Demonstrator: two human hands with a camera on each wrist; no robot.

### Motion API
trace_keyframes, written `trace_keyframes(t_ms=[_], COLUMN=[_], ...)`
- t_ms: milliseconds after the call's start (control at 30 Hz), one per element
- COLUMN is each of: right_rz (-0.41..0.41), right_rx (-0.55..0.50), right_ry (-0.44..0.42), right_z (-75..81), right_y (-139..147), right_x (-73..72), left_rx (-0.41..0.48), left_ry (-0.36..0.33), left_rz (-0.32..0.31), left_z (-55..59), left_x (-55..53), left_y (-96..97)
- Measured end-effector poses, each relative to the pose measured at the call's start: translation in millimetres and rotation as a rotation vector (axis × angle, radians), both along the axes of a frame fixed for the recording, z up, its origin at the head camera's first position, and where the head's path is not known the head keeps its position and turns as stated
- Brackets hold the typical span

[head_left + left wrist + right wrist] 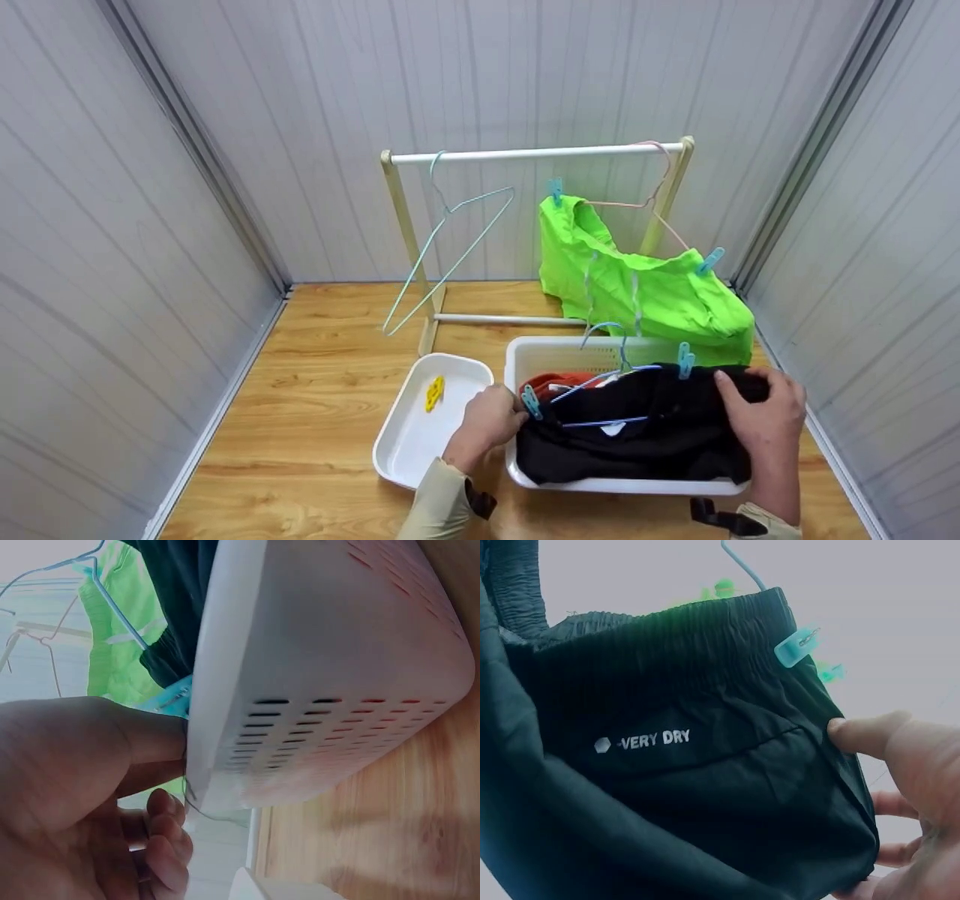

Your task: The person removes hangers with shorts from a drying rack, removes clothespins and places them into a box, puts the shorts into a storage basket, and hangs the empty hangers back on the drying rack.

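Black shorts (pixel 637 442) with an elastic waistband lie over the white basket (pixel 630 486), fastened to a blue hanger (pixel 604 421) by a blue clothespin (pixel 531 402) at the left and another clothespin (pixel 796 647) at the right. My left hand (pixel 491 416) pinches the shorts' left edge just beside the clothespin; its fingertips are partly hidden behind the basket rim in the left wrist view. With thumb in front and fingers behind, my right hand (pixel 907 802) holds the side of the shorts below the right clothespin. Small white lettering (pixel 652 739) shows on the cloth.
Behind the basket stands a rack (pixel 525 154) carrying an empty mint hanger (pixel 450 259) and bright green shorts (pixel 637 292) clipped to a pink hanger (pixel 660 214). Left of the basket is a white tray (pixel 401 450) with yellow clothespins (pixel 434 394). Red cloth (pixel 559 380) lies inside the basket.
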State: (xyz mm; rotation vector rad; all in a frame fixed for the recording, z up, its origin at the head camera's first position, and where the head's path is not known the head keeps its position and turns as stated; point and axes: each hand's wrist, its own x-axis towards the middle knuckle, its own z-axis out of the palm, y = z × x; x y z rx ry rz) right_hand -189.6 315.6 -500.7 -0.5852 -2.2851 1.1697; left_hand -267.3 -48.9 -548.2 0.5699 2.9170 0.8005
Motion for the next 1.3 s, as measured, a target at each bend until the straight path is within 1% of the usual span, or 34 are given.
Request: trace_keyframes(t_ms=[67,133,233,367,433,500,600,800,867,967,1067,1300], right_rz=[-0.005,-0.014,-0.023,-0.024,-0.02,-0.018,-0.023,-0.038,-0.037,-0.039,-0.047,-0.062], right_rx=[0.002,0.0,0.01,0.02,0.013,0.004,-0.009,-0.039,-0.047,-0.055,-0.057,-0.044], right_ry=[0.005,0.017,0.065,0.116,0.115,0.11,0.096,0.028,0.01,0.002,0.007,0.027], right_z=[1.6,2.6,2.5,1.2,0.8,0.6,0.2,-0.7,-0.2,1.4,3.0,2.8], right_y=[-3,-5,-8,-12,-14,-15,-15,-14,-13,-13,-12,-14], right_x=[-0.9,-2.0,-4.0,-5.7,-6.3,-6.6,-6.6,-3.7,-2.7,-2.0,-1.9,-3.6], left_rx=[0.019,0.058,0.134,0.279,0.361,0.413,0.432,0.414,0.418,0.425,0.421,0.391], left_ry=[-0.032,-0.051,-0.033,-0.01,-0.008,-0.007,-0.003,-0.091,-0.102,-0.077,-0.025,0.167], left_rz=[-0.009,-0.015,-0.013,-0.017,-0.034,-0.044,-0.047,-0.082,-0.087,-0.089,-0.078,-0.015], left_z=[1.1,2.1,2.5,4.4,5.9,7.7,8.3,9.0,8.5,7.0,6.3,4.2], left_x=[0.2,0.7,1.4,1.3,0.1,-1.5,-4.5,-7.0,-7.1,-6.8,-4.7,2.3], left_y=[-0.3,-2.3,-7.3,-13.1,-14.7,-15.8,-17.2,-18.9,-19.0,-19.8,-21.0,-21.2])
